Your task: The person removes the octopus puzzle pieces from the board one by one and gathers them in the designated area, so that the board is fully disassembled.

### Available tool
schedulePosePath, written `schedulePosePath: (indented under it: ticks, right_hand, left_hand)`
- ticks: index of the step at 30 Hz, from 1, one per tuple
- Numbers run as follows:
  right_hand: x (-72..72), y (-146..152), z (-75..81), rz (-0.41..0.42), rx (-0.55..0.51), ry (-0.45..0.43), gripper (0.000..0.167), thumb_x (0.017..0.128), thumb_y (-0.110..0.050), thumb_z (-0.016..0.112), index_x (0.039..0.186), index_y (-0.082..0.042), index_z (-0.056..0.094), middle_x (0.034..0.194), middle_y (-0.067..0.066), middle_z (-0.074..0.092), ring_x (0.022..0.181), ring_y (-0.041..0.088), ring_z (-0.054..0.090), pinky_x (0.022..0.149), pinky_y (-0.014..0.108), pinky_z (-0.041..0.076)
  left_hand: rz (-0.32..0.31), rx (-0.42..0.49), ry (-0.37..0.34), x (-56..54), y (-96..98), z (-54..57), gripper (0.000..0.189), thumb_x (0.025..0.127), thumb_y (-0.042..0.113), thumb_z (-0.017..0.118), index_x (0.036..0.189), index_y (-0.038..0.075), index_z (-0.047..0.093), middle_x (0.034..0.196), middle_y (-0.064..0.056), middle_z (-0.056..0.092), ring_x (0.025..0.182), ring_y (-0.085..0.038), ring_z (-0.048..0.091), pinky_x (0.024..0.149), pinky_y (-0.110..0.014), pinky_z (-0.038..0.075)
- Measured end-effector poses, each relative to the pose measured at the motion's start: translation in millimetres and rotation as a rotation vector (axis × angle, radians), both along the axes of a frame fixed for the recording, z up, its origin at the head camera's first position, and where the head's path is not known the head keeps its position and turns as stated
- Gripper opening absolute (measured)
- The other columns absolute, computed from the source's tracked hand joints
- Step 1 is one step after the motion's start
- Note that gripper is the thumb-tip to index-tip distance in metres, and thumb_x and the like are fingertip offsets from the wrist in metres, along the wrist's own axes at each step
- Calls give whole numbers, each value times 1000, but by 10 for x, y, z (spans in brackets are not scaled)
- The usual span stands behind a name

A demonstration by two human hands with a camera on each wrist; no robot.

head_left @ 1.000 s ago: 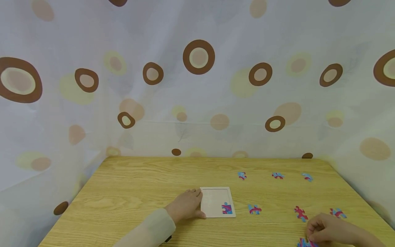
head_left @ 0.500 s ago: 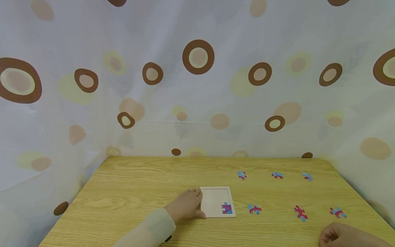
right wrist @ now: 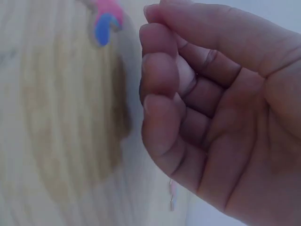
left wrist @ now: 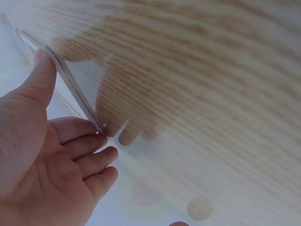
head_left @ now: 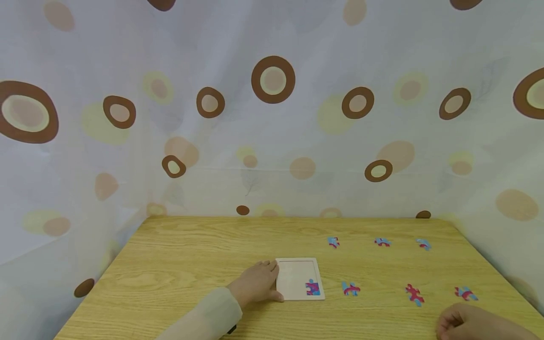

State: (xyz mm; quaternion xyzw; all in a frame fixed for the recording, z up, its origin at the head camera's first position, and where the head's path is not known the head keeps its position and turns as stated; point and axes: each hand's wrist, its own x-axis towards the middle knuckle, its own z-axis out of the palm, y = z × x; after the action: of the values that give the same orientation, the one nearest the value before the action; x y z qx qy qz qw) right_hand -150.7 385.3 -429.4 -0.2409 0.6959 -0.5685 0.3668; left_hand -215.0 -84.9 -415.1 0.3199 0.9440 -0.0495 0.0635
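My left hand [head_left: 256, 284] holds the left edge of a square white puzzle tray [head_left: 293, 278] flat on the table, its thumb near the close corner and its fingers at the far one. A pink-and-blue jigsaw piece [head_left: 313, 288] lies in the tray's near right corner. At the bottom right, my right hand [head_left: 471, 323] has curled fingers; in the right wrist view its thumb [right wrist: 202, 21] meets the index fingertip. The jigsaw piece it pinches is hidden, out of the frames. Closest to this hand are a red piece [head_left: 414, 295] and a red-and-blue piece [head_left: 466, 293].
Right of the tray lies one loose piece [head_left: 350, 288]. Farther back are three more: a left one [head_left: 333, 242], a middle one [head_left: 382, 242] and a right one [head_left: 423, 243]. The wooden table [head_left: 191, 250] ends at a spotted white curtain [head_left: 297, 127].
My right hand has drawn back down and right from where it pinched a jigsaw piece at the bottom edge, and that piece has left the view. The left hand and tray stay put.
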Motion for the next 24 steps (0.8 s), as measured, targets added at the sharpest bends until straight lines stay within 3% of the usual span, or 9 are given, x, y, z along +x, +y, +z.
schedulePosePath:
  ticks: [5, 7, 10, 18, 24]
  right_hand:
    - [-126, -124, 104, 11, -13, 42, 16, 93, 5, 41, 96, 18, 50, 81, -6, 59, 62, 2, 45, 47, 19, 33]
    - [-202, -209, 151, 11, 10, 99, 17, 94, 5, 41, 98, 17, 51, 82, -6, 59, 62, 2, 45, 45, 21, 34]
    - [-297, -365, 228, -17, 39, 155, 20, 94, 2, 42, 104, 18, 51, 84, -2, 60, 67, 3, 49, 50, 22, 42]
    - [-542, -930, 423, -38, 108, 308, 25, 95, -3, 47, 111, 16, 51, 88, 13, 57, 63, 8, 47, 48, 31, 42]
    - [-663, -1372, 441, -44, 129, 381, 25, 93, -7, 53, 109, 12, 55, 88, 15, 56, 63, 10, 48, 49, 31, 42]
  left_hand:
    - [-1, -6, -5, -13, -3, -19, 80, 82, 59, 54, 137, 2, 43, 140, -10, 40, 127, -22, 38, 105, -31, 29]
    - [-1, -11, -3, -20, -3, -30, 80, 82, 59, 53, 137, 2, 43, 140, -10, 40, 127, -22, 38, 105, -31, 29]
    - [-3, -16, 0, -26, -4, -34, 80, 82, 60, 53, 137, 2, 43, 140, -9, 40, 127, -22, 38, 105, -30, 29]
    - [-2, -16, 2, -35, -2, -51, 79, 82, 60, 52, 137, 3, 43, 140, -9, 40, 127, -21, 38, 104, -30, 30]
    - [1, -22, -2, -44, 0, -64, 80, 82, 60, 51, 138, 3, 42, 141, -8, 39, 128, -21, 37, 104, -30, 29]
